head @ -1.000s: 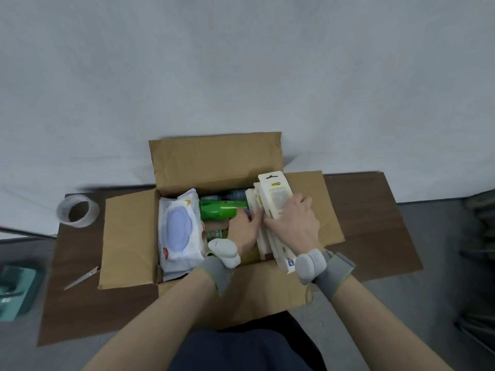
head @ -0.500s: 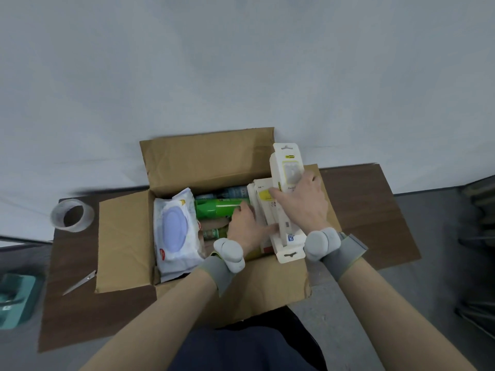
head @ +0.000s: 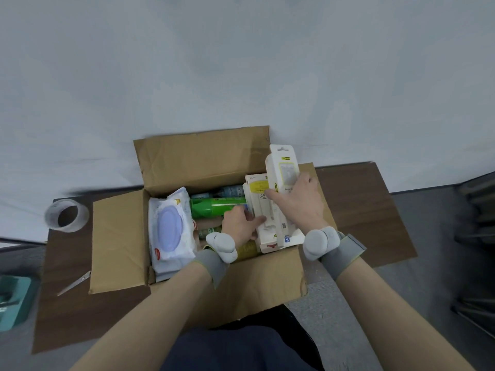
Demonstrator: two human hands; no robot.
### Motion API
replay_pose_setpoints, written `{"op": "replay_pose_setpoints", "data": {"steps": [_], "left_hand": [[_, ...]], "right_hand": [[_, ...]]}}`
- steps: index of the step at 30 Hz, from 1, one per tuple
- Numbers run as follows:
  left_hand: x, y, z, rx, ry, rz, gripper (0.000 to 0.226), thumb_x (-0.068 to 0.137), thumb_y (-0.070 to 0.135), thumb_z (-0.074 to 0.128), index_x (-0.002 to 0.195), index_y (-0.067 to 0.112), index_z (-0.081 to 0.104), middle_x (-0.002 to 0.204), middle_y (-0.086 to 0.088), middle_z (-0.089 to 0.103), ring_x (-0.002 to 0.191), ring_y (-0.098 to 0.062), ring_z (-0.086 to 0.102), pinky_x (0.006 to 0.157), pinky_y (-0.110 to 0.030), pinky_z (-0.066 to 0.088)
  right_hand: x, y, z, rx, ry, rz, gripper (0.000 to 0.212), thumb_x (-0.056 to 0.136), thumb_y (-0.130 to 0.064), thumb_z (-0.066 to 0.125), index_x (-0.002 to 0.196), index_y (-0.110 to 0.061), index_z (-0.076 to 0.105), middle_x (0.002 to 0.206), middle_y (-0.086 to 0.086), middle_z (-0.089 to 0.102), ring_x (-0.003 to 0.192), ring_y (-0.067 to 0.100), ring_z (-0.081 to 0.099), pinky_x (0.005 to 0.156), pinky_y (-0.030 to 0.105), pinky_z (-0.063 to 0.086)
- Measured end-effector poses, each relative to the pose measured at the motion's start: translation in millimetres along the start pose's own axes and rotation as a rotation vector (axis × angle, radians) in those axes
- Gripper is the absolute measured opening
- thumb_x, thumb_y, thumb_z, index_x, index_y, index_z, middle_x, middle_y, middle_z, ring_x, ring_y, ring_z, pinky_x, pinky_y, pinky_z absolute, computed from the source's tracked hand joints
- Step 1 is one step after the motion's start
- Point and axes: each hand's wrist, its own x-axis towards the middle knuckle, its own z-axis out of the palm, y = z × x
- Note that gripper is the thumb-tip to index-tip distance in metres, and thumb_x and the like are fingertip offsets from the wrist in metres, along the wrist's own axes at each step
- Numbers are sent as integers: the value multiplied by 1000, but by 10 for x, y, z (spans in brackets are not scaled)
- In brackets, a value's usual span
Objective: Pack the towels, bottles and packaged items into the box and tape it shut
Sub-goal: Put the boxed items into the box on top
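brown table (head: 361, 210), open box (head: 201, 162), right hand (head: 300, 207) fingers (head: 310, 181) round tall white pack (head: 283, 167), left hand (head: 238, 227) fingers (head: 261, 218) pinching flat pack (head: 267, 232)

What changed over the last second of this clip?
The right hand, gripping the white pack, lifted its far end up and away from the person, off the other packs in the box. The left hand stayed on those packs; wipes, green bottle, tape roll and scissors did not move.
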Motion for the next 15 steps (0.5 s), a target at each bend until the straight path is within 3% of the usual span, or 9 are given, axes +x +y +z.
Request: {"op": "replay_pose_setpoints", "data": {"steps": [4, 7, 10, 13, 15], "left_hand": [[-14, -24, 5, -47, -43, 3, 34, 89, 29, 77, 93, 1, 60, 77, -12, 70, 58, -25, 74, 65, -41, 64], [-7, -72, -70, -205, -27, -17, 40, 102, 36, 57, 90, -2, 65, 68, -11, 70, 56, -22, 72, 67, -47, 64], [23, -118, -218, -336, 118, -56, 56, 107, 44, 38, 87, 0, 67, 78, -18, 75, 73, -34, 75, 79, -51, 62], [10, -104, -376, -312, 223, -62, 56, 105, 53, 32, 107, 9, 67, 106, -17, 71, 102, -37, 68, 94, -54, 54], [-27, -95, -423, -241, 291, -19, 49, 105, 53, 31, 100, 15, 63, 98, -7, 69, 99, -33, 65, 90, -46, 51]], "right_hand": [[-19, -99, 72, 2, -5, -27, 85, 75, -66, 77, 130, -12, 41, 111, -1, 37, 106, 34, 60, 75, 38, 40], [-74, -209, 175, -1, -28, -67, 84, 75, -68, 76, 128, -11, 42, 111, 1, 39, 104, 33, 61, 74, 38, 40], [-148, -347, 327, 7, -73, -83, 89, 76, -68, 76, 133, -10, 40, 119, 4, 44, 110, 34, 61, 77, 40, 44], [-240, -459, 473, -2, -101, -92, 92, 77, -70, 74, 135, -8, 41, 128, 8, 48, 118, 34, 59, 86, 43, 48], [-280, -501, 528, -11, -73, -111, 90, 77, -71, 74, 133, -8, 43, 129, 9, 50, 119, 33, 59, 85, 42, 48]]}}
